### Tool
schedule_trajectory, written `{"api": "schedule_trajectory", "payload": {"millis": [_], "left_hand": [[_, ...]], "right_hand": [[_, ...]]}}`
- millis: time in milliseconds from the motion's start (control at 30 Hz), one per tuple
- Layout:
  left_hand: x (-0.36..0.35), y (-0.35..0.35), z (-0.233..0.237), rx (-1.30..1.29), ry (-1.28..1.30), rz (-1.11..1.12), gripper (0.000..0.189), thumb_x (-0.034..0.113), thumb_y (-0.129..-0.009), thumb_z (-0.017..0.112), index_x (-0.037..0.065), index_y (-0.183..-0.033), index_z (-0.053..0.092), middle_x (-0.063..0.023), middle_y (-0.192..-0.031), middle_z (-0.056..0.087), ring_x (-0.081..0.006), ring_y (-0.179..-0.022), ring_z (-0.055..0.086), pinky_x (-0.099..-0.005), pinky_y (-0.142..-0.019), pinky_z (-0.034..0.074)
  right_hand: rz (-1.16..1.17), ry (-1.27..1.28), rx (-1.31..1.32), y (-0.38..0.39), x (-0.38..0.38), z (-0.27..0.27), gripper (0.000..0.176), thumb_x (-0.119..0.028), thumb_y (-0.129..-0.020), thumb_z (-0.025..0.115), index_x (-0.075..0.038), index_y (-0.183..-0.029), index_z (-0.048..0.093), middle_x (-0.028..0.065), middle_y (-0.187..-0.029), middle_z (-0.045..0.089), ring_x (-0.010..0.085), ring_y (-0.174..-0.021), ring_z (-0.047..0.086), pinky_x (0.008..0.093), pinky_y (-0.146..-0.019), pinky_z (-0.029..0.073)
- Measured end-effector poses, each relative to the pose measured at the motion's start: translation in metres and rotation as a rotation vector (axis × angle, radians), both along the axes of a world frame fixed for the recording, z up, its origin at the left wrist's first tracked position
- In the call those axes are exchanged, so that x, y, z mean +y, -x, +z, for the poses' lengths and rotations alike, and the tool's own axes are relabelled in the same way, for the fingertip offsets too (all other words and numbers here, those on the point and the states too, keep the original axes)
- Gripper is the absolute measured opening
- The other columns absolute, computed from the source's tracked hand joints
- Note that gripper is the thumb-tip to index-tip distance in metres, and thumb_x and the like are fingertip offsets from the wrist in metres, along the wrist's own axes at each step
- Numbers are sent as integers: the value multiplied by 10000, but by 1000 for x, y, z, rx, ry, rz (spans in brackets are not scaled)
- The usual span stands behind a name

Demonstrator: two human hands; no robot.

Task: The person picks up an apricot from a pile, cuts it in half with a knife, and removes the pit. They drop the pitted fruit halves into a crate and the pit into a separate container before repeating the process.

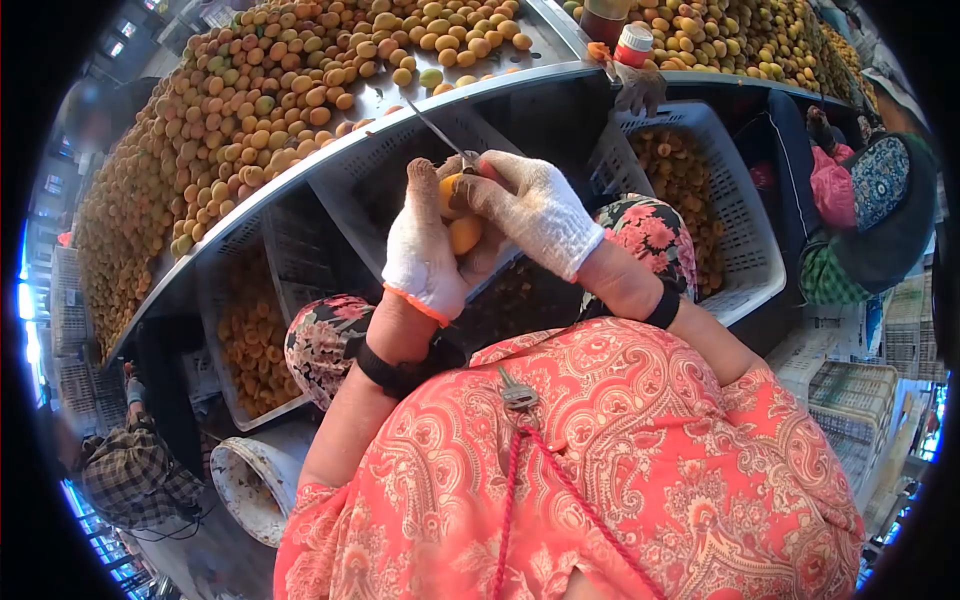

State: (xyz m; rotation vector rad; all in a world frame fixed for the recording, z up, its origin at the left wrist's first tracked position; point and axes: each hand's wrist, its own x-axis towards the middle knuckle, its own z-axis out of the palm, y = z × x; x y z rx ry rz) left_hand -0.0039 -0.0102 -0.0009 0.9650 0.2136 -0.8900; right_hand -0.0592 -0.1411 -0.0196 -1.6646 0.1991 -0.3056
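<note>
Both hands wear whitish work gloves with brown-stained fingertips and meet in front of my chest. My left hand is closed around apricots; one yellow-orange apricot shows by the palm, and another piece sits between the two hands. In my right hand is a small knife, its thin blade pointing up and to the left. The right thumb and fingers press near the upper fruit, and the knife's handle is mostly hidden by the glove.
A metal table heaped with apricots curves across the top. Below its edge stand crates of fruit pieces, one on the left and one on the right. A red-and-white bottle rests on the rim. A white bucket stands lower left. Other people sit on both sides.
</note>
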Motion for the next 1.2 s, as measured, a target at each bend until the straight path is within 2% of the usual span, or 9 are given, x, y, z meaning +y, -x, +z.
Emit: {"api": "schedule_trajectory", "payload": {"millis": [100, 233, 367, 567, 700, 833, 900, 1067, 1200], "left_hand": [[5, -7, -21, -494, -300, -138, 489, 539, -1002, 501, 86, -1094, 660, -10, -857, 621, -108, -673, 564, -218, -546, 420], [9, -12, -39, -789, -254, -48, 453, 467, -1024, 505, 45, -1065, 663, 6, -800, 615, -48, -620, 492, -195, -546, 379], [19, -15, -29, -387, -19, -156, 381, 473, -1006, 532, 113, -1059, 644, 31, -793, 618, -51, -598, 514, -206, -489, 353], [0, -12, -24, 44, -74, -63, 306, 490, -987, 540, 197, -1026, 621, 70, -761, 602, -69, -576, 520, -198, -466, 313], [-9, -21, -33, 89, -110, -43, 302, 467, -993, 530, 179, -970, 619, 54, -777, 615, -79, -571, 522, -209, -464, 316], [-24, -23, -44, -29, -88, 177, 364, 425, -1006, 520, 99, -897, 640, 13, -661, 588, -109, -490, 521, -259, -428, 358], [-12, -24, -44, -123, -133, 28, 331, 393, -1009, 531, 88, -1064, 645, -64, -978, 697, -204, -891, 676, -327, -765, 543], [-3, -6, -23, -122, -171, 46, 331, 455, -1013, 519, 146, -998, 636, 26, -741, 610, -116, -601, 587, -268, -471, 413], [0, 5, -13, -183, -201, 69, 512, 501, -1031, 453, 38, -940, 651, -21, -693, 583, -136, -591, 546, -297, -538, 431]], "right_hand": [[-86, 105, -73, 0, 2, -4, 192, -203, -935, 668, -16, -950, 631, 100, -785, 654, 139, -727, 604, 325, -679, 495], [-109, 118, -146, -8, 8, -18, 174, -171, -941, 649, -5, -934, 599, 155, -782, 625, 267, -710, 621, 346, -671, 491], [-148, -27, -144, -12, 21, -16, 148, -142, -943, 642, -9, -952, 578, 183, -772, 609, 360, -738, 637, 363, -658, 497], [-85, 168, -329, -9, 12, -26, 136, -112, -954, 624, -29, -1019, 538, 199, -770, 603, 427, -758, 636, 390, -620, 499], [-36, 262, -285, -13, 4, -26, 134, -98, -968, 600, -29, -1075, 559, 105, -846, 646, 194, -792, 661, 315, -707, 514], [62, 673, -117, -9, 2, -3, 230, -79, -895, 629, -58, -1102, 530, 219, -825, 649, 422, -839, 659, 447, -667, 520], [53, 693, -67, -7, 4, 3, 232, -74, -890, 631, -61, -1096, 527, 227, -836, 647, 439, -860, 647, 462, -673, 517], [91, 595, -45, -1, 7, 4, 192, -126, -915, 605, -45, -1071, 527, 236, -888, 664, 446, -882, 644, 486, -712, 517], [12, 584, 106, 0, 21, 14, 163, -109, -940, 595, -21, -1067, 544, 241, -910, 667, 438, -901, 653, 444, -729, 528]]}}
